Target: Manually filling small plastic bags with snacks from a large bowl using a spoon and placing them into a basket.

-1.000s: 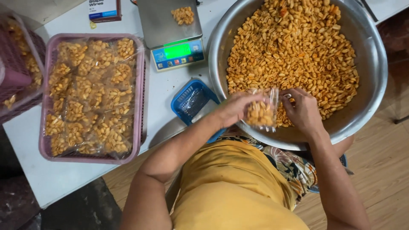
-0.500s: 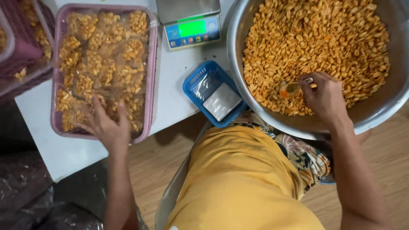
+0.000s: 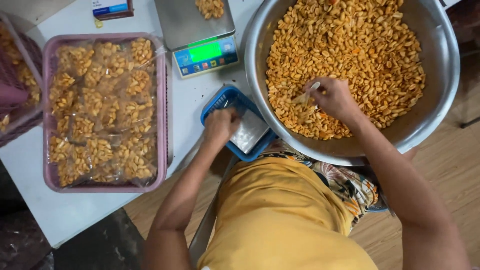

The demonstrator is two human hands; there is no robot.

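Left hand (image 3: pixel 220 125) fingers curled onto clear bags (image 3: pixel 250 131) in the blue basket (image 3: pixel 214 104); right hand (image 3: pixel 334 97), at three o'clock, grips a scoop (image 3: pixel 306 94) in the peanuts (image 3: pixel 360 45).

White surface (image 3: pixel 75 210), seen from above. Large steel bowl (image 3: pixel 440 75), filled with orange-brown fried peanuts (image 3: pixel 360 40); right hand (image 3: pixel 335 100) resting in the nuts, fingers around a pale scoop (image 3: pixel 306 95). Small blue basket (image 3: pixel 220 100) just beside the bowl, holding clear empty bags (image 3: pixel 250 132); left hand (image 3: pixel 220 127) reaching into it, touching the bags. Digital scale (image 3: pixel 200 35) with lit green display, a few nuts on its platform. Pink tray (image 3: pixel 162 100) at the left, packed with filled clear bags of nuts (image 3: pixel 100 110).
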